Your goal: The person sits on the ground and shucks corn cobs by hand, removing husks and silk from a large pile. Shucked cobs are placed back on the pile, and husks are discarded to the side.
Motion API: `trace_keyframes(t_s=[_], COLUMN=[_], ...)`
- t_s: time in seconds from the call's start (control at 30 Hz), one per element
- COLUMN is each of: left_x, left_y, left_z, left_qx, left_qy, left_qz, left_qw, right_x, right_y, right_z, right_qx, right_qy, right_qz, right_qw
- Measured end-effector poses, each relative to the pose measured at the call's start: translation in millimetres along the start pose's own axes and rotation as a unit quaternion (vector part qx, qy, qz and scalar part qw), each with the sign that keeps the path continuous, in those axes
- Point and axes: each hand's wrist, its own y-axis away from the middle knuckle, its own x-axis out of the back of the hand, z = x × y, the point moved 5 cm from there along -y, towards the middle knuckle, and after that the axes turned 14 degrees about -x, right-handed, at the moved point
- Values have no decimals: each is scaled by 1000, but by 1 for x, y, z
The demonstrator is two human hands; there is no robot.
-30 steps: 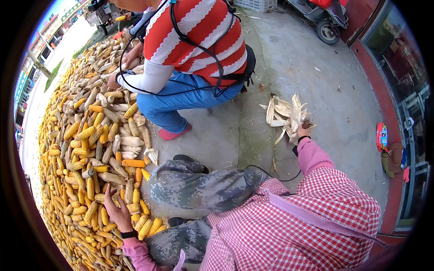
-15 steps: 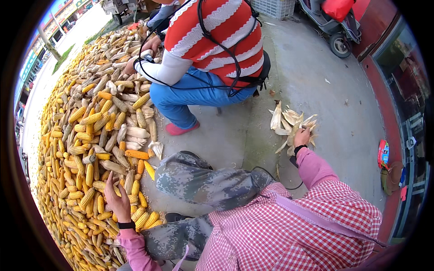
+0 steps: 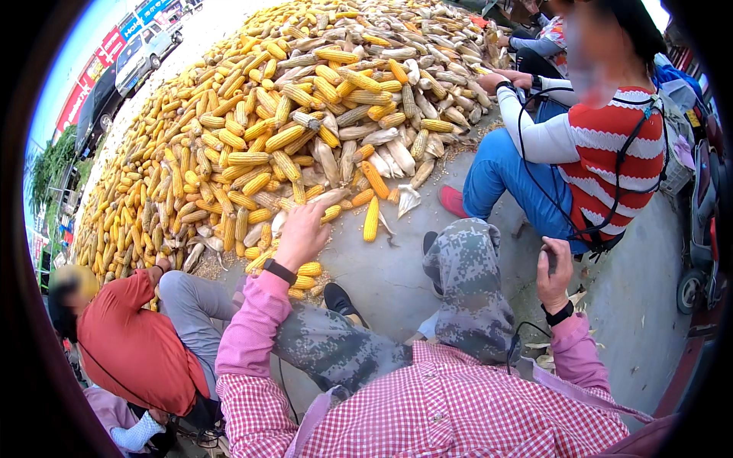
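Observation:
At the near edge of the corn pile, my left hand [image 3: 300, 235] reaches forward with its fingers stretched out. Its fingertips overlap the end of a pale, husk-covered ear of corn [image 3: 331, 197]; whether they touch it I cannot tell. My right hand [image 3: 555, 272] is raised on the right with its fingers curled in, and nothing shows in it. Loose dry husks [image 3: 578, 296] lie on the floor just past that wrist. On the concrete between my hands and the pile rests a bare yellow ear [image 3: 371, 220], beside an orange one [image 3: 375, 179].
A big pile of ears [image 3: 221, 164], bare yellow and husked, spreads across the left and far side. One person in red-and-white stripes [image 3: 611, 153] sits at the right, another in a rust-red top [image 3: 145, 343] at the left. A scooter wheel [image 3: 691, 291] stands far right.
My view has swung left toward the pile. The right hand has come up away from the husks it was at on the floor. My left hand has moved forward over the pile's edge.

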Motion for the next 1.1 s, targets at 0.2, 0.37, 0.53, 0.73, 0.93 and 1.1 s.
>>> trace_keyframes(t_s=[0.2,0.37,0.53,0.73,0.93,1.1], left_x=[1,1,-4,-20,-81,-142], left_y=[47,66,68,58,62,18], left_z=[-24,-29,-39,-46,-91,-178], left_qx=[59,91,104,74,74,102], left_qy=[6,0,8,40,74,108], left_qz=[-18,-42,-68,-81,-135,-124], left_qw=[998,995,992,993,985,981], right_x=[-40,-110,-222,-320,-353,-341], right_y=[-72,-105,-111,-86,-46,-56], right_z=[-151,-238,-270,-231,-194,-194], right_qx=[173,120,106,77,363,347], right_qy=[-196,-369,-335,-223,106,106], right_qz=[-73,-199,-306,-445,-496,-501], right_qw=[962,900,885,864,782,785])
